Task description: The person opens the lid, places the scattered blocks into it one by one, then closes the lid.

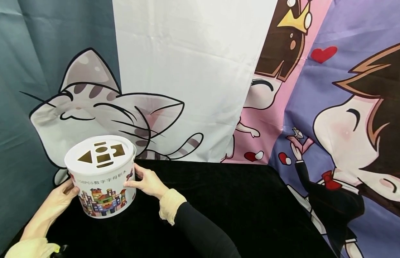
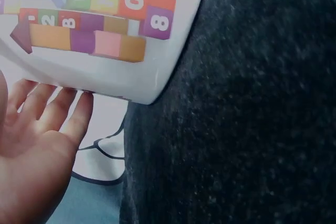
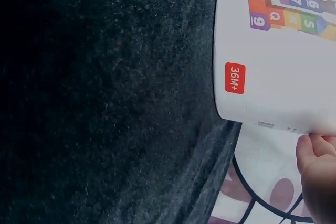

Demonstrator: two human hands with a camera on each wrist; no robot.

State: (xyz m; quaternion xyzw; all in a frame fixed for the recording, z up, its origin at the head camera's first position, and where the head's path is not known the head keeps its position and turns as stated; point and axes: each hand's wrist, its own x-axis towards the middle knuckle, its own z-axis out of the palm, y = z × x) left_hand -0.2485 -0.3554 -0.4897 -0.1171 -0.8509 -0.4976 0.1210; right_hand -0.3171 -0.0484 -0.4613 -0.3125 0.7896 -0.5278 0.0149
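Note:
A white round block bucket [image 1: 101,182] stands at the left of the black-covered table, its side printed with colourful letter and number blocks. Its white lid [image 1: 87,147] has several shaped cutouts. My left hand [image 1: 59,199] holds the bucket's left side, thumb toward the front; the left wrist view shows its fingers [image 2: 79,116] against the wall. On the opposite side my right hand [image 1: 149,182] grips the bucket, thumb on the front and fingers behind. A red 36M+ label [image 3: 234,78] shows in the right wrist view. Whether the base touches the cloth I cannot tell.
Black cloth [image 1: 225,200] covers the table and extends to the right of the bucket. Behind it hangs a printed curtain [image 1: 193,71] with a cartoon cat and cartoon figures, close to the table's back edge.

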